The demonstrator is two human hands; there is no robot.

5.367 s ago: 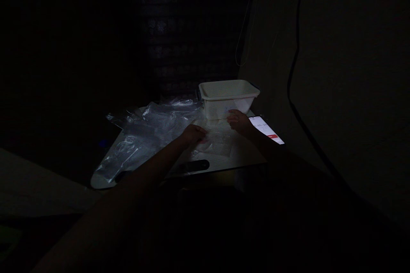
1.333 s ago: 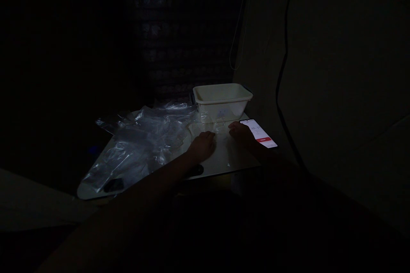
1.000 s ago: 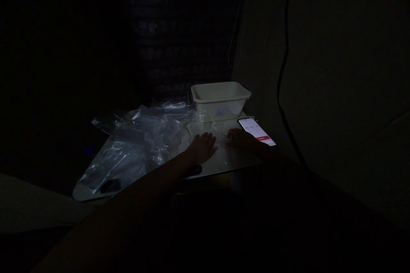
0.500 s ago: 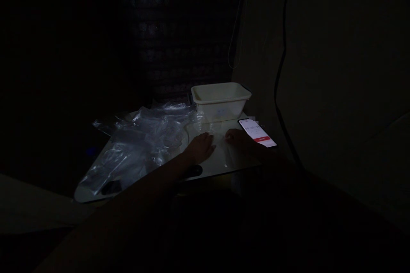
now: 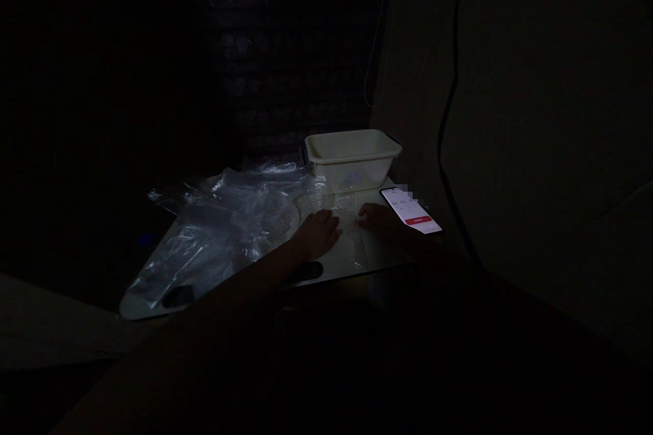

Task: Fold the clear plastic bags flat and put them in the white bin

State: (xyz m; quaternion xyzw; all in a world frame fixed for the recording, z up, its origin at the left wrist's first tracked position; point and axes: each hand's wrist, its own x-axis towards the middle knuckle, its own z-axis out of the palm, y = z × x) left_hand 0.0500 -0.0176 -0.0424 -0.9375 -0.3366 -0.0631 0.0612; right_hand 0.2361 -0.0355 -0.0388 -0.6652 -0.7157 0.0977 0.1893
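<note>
In the dim head view my left hand (image 5: 315, 234) lies palm down, its fingers stretched over a clear plastic bag (image 5: 347, 245) spread flat on the table. My right hand (image 5: 376, 221) is curled at the right edge of this bag, thumb and forefinger closed on the film as far as the dark lets me see. Left of my hands, a loose heap of clear plastic bags (image 5: 245, 211) covers much of the white tabletop.
A pale plastic tub (image 5: 352, 173) stands at the table's back, by the walls. A lit phone (image 5: 415, 214) lies near the right edge. Dark oval cutouts (image 5: 178, 296) mark the front of the table (image 5: 133, 309). A black cable (image 5: 445, 122) hangs along the right wall.
The right hand's fingers have shifted slightly at the bag's edge. My left hand stays almost in place on the plastic.
</note>
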